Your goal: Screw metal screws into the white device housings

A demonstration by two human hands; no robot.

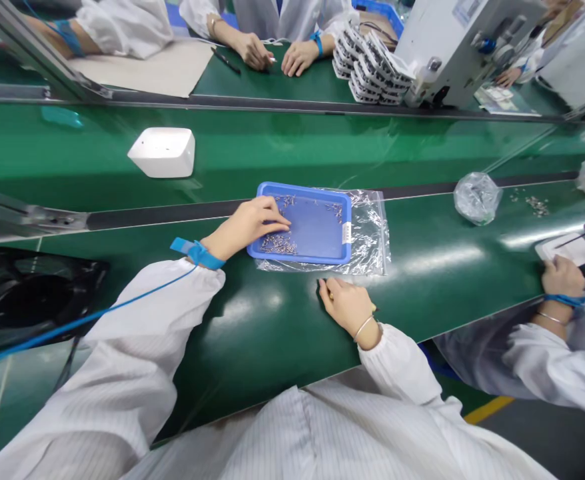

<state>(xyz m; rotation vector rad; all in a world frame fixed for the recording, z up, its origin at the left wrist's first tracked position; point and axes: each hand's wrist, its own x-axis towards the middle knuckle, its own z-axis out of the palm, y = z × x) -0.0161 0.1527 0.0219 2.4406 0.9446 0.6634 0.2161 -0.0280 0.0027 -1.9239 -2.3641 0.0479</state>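
A blue plastic tray [322,230] lies on a clear plastic bag [370,233] on the green bench. Several small metal parts [278,245] sit in the tray's near left corner, more along its far edge. My left hand [245,227] reaches into the tray from the left, fingers curled down over the parts; what they pinch is too small to see. A blue wrist strap [196,253] with a cord circles that wrist. My right hand [345,305] rests on the bench just below the tray, fingers folded under, a bracelet on the wrist.
A white box [162,152] sits on the conveyor belt beyond the tray. A crumpled clear bag [476,197] and loose small parts [535,205] lie to the right, near a co-worker's hands [565,275]. Across the belt, another person's hands [272,57] rest beside stacked white trays [372,67].
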